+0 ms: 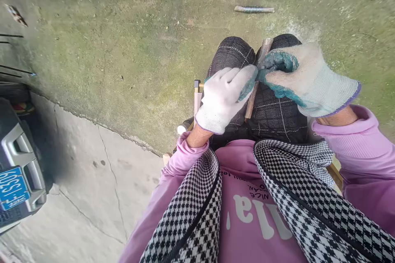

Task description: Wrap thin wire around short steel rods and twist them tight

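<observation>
A short wooden stick (252, 100) lies slanted above my lap, between my knees, its two ends showing past the gloves. My left hand (228, 94), in a white glove with a teal palm, is closed on the middle of the stick. From the other side my right hand (304, 74), in a dirtier glove of the same kind, pinches close against the stick with its fingers curled. What the right fingertips hold is hidden. On the ground beyond my knees rests a second stick (254, 9), with thin, shiny strand-like material wound round its middle.
Mossy concrete ground (123, 49) spreads ahead and to the left. Part of a seat frame (197, 96) shows beside my left leg. At the far left are a parked vehicle (23, 152) with a blue plate and several thin dark rods (15, 69).
</observation>
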Demonstrator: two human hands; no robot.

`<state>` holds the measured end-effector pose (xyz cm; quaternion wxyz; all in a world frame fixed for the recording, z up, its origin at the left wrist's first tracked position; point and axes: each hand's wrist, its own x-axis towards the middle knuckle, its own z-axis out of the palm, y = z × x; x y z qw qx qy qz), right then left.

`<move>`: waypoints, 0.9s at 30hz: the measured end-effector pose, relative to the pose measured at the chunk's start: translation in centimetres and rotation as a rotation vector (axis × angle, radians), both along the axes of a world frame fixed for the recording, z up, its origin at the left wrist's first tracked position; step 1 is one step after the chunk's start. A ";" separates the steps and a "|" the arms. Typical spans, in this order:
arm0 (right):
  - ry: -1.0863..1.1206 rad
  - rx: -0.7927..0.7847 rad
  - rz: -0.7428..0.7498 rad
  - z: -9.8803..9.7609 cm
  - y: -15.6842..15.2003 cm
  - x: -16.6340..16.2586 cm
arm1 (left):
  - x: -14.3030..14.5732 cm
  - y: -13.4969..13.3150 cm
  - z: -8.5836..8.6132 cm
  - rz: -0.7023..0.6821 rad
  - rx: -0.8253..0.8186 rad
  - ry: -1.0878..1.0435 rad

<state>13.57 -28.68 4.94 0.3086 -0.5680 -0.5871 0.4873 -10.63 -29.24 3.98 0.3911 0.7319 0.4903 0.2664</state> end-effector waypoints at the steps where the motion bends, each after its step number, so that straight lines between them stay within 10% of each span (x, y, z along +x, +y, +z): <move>1: 0.006 0.011 -0.015 0.0 -0.1 0.0 | 0.2 -0.1 0.3 0.033 -0.029 -0.038; 12: -0.011 0.155 -0.077 0.9 -3.2 0.2 | 1.4 -0.1 1.2 0.241 -0.383 -0.297; 21: -0.315 0.380 -0.005 1.2 -3.7 1.3 | 1.4 -0.4 -0.8 0.164 -0.181 -0.177; 27: -0.225 0.424 -0.012 0.4 -3.1 1.5 | 0.8 0.7 1.3 0.016 -0.406 -0.249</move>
